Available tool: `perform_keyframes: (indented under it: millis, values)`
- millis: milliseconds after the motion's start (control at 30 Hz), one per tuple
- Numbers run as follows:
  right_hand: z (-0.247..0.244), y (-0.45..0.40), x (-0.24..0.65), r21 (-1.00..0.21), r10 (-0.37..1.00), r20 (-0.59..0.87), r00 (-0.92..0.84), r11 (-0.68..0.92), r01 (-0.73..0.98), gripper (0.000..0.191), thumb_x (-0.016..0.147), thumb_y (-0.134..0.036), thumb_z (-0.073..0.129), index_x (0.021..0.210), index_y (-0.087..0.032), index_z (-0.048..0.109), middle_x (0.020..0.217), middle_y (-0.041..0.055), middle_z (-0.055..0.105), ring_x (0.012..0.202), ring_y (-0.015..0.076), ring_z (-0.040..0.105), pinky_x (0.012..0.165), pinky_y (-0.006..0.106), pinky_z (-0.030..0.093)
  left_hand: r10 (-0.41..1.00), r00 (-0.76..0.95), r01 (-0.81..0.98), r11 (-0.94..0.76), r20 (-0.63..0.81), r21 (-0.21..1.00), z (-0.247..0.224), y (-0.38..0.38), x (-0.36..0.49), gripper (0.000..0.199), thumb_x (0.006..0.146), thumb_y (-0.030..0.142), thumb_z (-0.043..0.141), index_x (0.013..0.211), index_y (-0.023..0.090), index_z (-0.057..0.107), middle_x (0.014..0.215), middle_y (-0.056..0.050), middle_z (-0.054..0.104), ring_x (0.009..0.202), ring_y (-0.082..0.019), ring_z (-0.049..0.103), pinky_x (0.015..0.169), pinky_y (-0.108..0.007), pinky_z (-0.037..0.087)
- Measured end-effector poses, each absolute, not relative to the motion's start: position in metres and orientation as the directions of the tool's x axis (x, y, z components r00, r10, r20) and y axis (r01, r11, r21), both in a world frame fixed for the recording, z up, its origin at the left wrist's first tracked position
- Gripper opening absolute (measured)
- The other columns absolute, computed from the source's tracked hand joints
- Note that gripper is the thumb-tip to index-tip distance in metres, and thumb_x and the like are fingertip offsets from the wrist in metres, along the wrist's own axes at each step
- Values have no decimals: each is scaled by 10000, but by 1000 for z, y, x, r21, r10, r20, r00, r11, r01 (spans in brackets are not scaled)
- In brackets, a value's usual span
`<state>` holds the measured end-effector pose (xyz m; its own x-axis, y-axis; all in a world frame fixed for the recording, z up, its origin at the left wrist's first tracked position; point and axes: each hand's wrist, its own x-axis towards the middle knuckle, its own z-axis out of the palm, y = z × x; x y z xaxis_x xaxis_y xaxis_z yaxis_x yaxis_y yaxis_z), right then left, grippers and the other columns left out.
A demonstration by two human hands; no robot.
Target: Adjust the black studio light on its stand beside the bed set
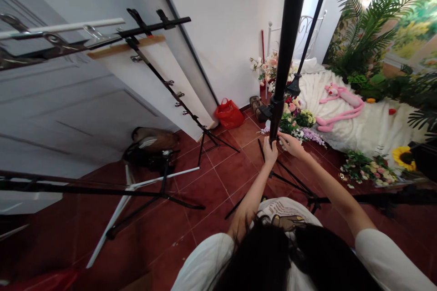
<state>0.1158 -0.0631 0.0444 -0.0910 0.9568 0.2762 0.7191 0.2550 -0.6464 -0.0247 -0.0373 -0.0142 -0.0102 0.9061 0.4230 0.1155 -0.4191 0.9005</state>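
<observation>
A tall black light stand [288, 32] rises upright in front of me, its pole running out of the top of the head view. My left hand [271, 151] is wrapped round the lower part of the pole. Just to the right, my right hand [291, 144] touches the same pole, its fingers pinched together at the pole's side. Whatever the right fingertips grip there is too small to make out. Above both hands a black collar with a knob [268, 109] sits on the pole. Dark stand legs [293, 177] spread over the floor below.
On the left, a clip-lined backdrop stand [160, 75] stands by the wall; white pipes [111, 223] lie on the tiles. A red bag [229, 113] sits by the wall. At right, a pink plush toy [344, 100] lies on white cloth near flowers [372, 170] and palm leaves [362, 27].
</observation>
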Motion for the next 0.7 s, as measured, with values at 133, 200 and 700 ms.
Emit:
perform_keyframes:
  millis: [133,200,700]
  values:
    - [41,-52,110,-655,986,167,-29,133,744,384,1048,-380,438,1246,-237,735,1290,97,749,1190,277,710,1002,375,550,905,-3,101,-424,426,900,-16,-36,-24,543,990,691,383,1021,204,621,957,-103,662,923,-240,661,849,-371,541]
    - [41,-45,108,-653,993,117,2,75,754,403,1055,-422,415,1114,-223,761,1173,114,782,1088,278,736,943,357,550,901,-8,90,-432,434,898,-17,-36,-24,538,987,690,396,1024,204,624,953,-102,662,919,-241,662,848,-374,542]
    - [33,-28,82,-984,936,26,350,-38,174,689,744,-884,563,594,-211,574,648,48,623,702,198,596,683,304,489,901,20,99,-433,433,896,-13,-37,-26,570,991,701,354,1027,197,617,992,-118,663,985,-251,664,923,-398,537]
